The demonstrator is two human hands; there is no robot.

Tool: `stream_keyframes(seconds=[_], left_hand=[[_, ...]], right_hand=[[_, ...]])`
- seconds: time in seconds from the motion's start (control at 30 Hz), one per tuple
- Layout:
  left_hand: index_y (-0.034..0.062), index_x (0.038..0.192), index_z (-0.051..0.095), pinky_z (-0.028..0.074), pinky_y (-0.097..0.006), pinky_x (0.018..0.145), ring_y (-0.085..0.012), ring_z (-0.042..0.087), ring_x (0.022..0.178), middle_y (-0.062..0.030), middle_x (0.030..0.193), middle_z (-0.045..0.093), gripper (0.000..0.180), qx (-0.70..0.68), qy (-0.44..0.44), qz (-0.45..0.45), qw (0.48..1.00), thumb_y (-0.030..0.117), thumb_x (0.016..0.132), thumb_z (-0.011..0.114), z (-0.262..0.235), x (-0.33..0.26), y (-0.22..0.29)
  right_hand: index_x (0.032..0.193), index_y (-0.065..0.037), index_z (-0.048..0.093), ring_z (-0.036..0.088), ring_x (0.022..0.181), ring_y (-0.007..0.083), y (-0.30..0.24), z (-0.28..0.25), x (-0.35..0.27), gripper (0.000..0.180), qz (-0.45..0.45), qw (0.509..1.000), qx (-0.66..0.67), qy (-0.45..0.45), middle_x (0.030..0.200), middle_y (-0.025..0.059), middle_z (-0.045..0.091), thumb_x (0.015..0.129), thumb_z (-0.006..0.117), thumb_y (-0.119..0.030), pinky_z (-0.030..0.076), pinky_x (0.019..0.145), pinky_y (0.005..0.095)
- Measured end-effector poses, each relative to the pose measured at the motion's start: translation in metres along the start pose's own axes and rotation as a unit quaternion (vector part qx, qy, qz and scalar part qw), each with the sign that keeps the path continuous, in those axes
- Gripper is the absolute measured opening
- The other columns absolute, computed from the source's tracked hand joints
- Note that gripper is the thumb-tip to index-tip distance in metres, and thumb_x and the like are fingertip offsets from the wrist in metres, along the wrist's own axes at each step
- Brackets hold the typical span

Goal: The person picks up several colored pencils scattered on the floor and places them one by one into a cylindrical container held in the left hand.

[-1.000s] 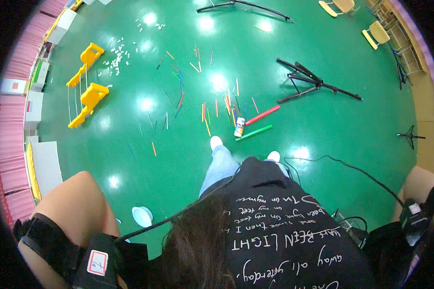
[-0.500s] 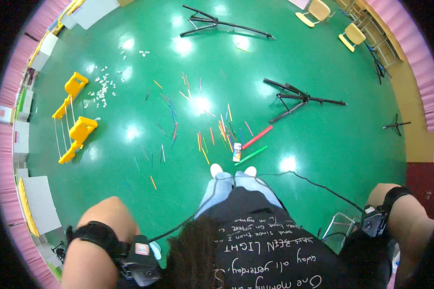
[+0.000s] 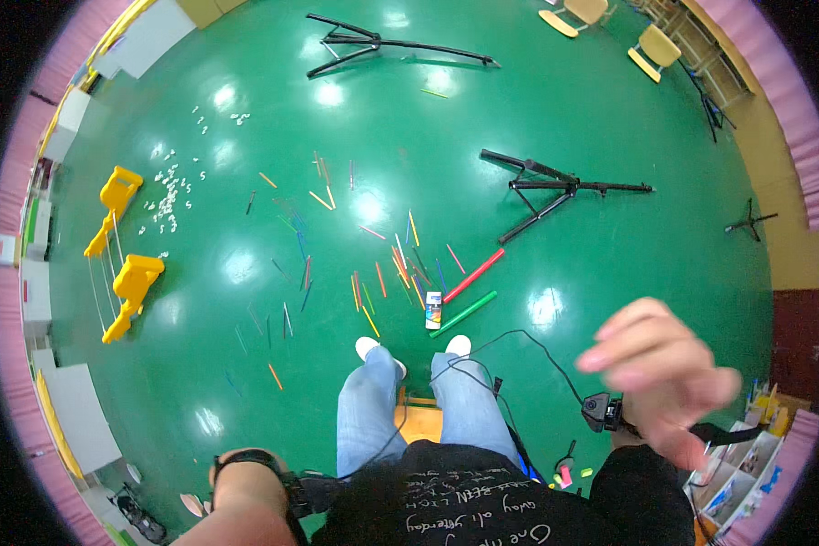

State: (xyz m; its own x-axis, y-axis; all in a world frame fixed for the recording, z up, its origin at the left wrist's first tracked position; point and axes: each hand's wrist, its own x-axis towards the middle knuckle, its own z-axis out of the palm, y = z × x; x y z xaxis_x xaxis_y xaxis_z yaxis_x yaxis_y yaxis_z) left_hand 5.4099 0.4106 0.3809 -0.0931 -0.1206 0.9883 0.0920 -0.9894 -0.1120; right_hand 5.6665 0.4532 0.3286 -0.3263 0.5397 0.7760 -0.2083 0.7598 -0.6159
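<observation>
My right hand (image 3: 651,364) is raised at the right with its fingers apart, slightly blurred, holding nothing. A black strap with a small camera (image 3: 599,412) sits at its wrist, and a thin cable runs from it across my lap. Of my left arm (image 3: 246,505) only the part by a black wrist strap shows at the lower left; the hand itself is out of sight. Beyond my white shoes a white bottle with a coloured label (image 3: 434,310) is on the green floor, beside a red tube (image 3: 474,276) and a green tube (image 3: 464,314).
Thin coloured sticks (image 3: 400,264) lie scattered ahead. White number-like pieces (image 3: 168,196) are strewn farther left, near a yellow frame (image 3: 136,282). Folded black tripods (image 3: 555,182) lie ahead and right. A wooden seat (image 3: 419,423) shows between my legs; a shelf (image 3: 737,482) stands lower right.
My right hand has come up into view with its fingers apart. My left arm has moved lower. My legs and the wooden seat now show more fully.
</observation>
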Motion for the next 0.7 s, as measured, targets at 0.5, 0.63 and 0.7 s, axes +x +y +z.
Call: stream_keyframes(seconds=[0.5, 0.63, 0.7], left_hand=[[0.0014, 0.102, 0.056, 0.039, -0.039, 0.093, -0.0297, 0.052, 0.105, -0.0142, 0.105, 0.057, 0.026, 0.127, -0.243, -0.594, 0.756, 0.0, 0.076, 0.054, -0.062, -0.539, 0.033], [0.0007, 0.097, 0.059, 0.046, -0.03, 0.078, -0.0199, 0.06, 0.091, -0.0104, 0.094, 0.062, 0.018, 0.076, -0.226, -0.721, 0.651, -0.002, 0.08, 0.052, -0.072, -0.686, 0.036], [-0.0002, 0.092, 0.06, 0.048, -0.028, 0.069, -0.0177, 0.062, 0.079, -0.0097, 0.085, 0.063, 0.015, 0.059, -0.204, -0.714, 0.668, -0.001, 0.081, 0.05, -0.066, -0.733, 0.036]], right_hand=[[0.093, -0.008, 0.063, 0.061, 0.083, 0.0269, 0.246, 0.024, -0.36, 0.019, 0.375, 0.783, -0.333, -0.369, 0.083, 0.0083, 0.064, 0.083, 0.061, -0.023, 0.046, 0.073, 0.0396], [0.09, -0.008, 0.062, 0.06, 0.08, 0.0286, 0.317, 0.039, -0.377, 0.016, 0.301, 0.782, -0.389, -0.383, 0.079, 0.0101, 0.062, 0.081, 0.06, -0.021, 0.045, 0.07, 0.0413], [0.09, -0.008, 0.062, 0.059, 0.078, 0.0282, 0.359, 0.043, -0.394, 0.016, 0.24, 0.804, -0.419, -0.346, 0.079, 0.0096, 0.062, 0.081, 0.06, -0.02, 0.045, 0.069, 0.0408]])
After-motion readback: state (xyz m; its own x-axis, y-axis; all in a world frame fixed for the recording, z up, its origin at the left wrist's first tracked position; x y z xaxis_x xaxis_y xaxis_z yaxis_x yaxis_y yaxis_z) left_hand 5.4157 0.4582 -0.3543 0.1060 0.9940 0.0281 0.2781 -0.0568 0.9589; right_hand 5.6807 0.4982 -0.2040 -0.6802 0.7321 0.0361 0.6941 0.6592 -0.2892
